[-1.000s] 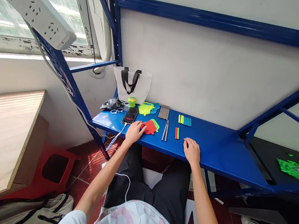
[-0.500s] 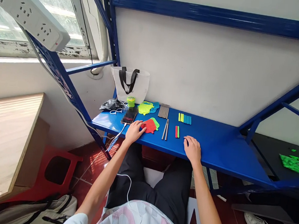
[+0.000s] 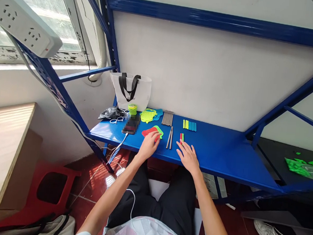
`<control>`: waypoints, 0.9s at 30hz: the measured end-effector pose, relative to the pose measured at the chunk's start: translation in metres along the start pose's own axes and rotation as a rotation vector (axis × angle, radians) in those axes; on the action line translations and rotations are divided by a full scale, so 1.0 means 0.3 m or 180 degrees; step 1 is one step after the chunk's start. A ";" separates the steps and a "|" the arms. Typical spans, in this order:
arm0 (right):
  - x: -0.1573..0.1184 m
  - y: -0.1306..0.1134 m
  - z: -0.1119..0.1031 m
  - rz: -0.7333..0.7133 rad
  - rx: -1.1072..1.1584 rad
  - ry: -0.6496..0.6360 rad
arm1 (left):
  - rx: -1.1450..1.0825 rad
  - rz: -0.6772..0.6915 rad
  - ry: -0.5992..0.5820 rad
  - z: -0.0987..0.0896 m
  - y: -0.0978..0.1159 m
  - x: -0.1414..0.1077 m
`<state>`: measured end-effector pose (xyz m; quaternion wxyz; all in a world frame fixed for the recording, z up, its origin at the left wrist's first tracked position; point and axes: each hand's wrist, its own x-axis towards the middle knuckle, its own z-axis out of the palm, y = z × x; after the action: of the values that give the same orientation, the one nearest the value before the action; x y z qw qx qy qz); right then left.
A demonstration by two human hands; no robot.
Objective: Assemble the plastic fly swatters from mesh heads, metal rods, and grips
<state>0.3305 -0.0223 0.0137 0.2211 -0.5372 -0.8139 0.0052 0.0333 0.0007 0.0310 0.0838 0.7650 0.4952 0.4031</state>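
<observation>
My left hand [image 3: 149, 145] is over the near edge of a red mesh fly swatter head [image 3: 147, 132], fingers curved and apart; I cannot tell if it touches. A green mesh head [image 3: 159, 129] lies partly under the red one. My right hand [image 3: 188, 156] has its fingers spread, the tips at the near ends of a red plastic tube [image 3: 180, 136] and a green tube [image 3: 183, 136], partly covering them. Two metal rods [image 3: 169, 137] lie side by side between my hands. Behind them are a row of several metal rods [image 3: 167, 118] and several yellow and blue tubes [image 3: 189, 125].
Yellow [image 3: 147, 115] and blue mesh heads [image 3: 159, 114] lie at the back of the blue shelf [image 3: 225, 149]. Left of them are a phone [image 3: 131, 124] on a white cable, a green-lidded tub [image 3: 132, 109], scissors [image 3: 116, 120], a black plastic bag [image 3: 110, 113] and a white tote [image 3: 131, 89].
My left hand has moved right, across the red head. My right hand has moved left to the red and green tubes, its fingers now spread. The view has shifted slightly.
</observation>
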 end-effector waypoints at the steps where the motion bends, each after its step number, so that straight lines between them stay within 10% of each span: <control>1: -0.001 -0.009 0.004 0.0001 -0.0011 -0.0012 | -0.0021 0.0160 -0.0187 0.027 0.030 -0.008; 12: -0.006 -0.015 0.010 0.0282 0.0100 0.0332 | 0.0287 0.0252 -0.0350 0.109 0.105 -0.049; 27: 0.011 0.027 0.068 0.0540 0.0109 0.0733 | 0.0945 -0.0276 -0.0574 0.205 0.088 0.194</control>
<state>0.3291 -0.0115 -0.0055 0.3209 -0.5973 -0.7346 -0.0239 0.1053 0.0522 0.0354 0.0312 0.7800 0.5722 0.2513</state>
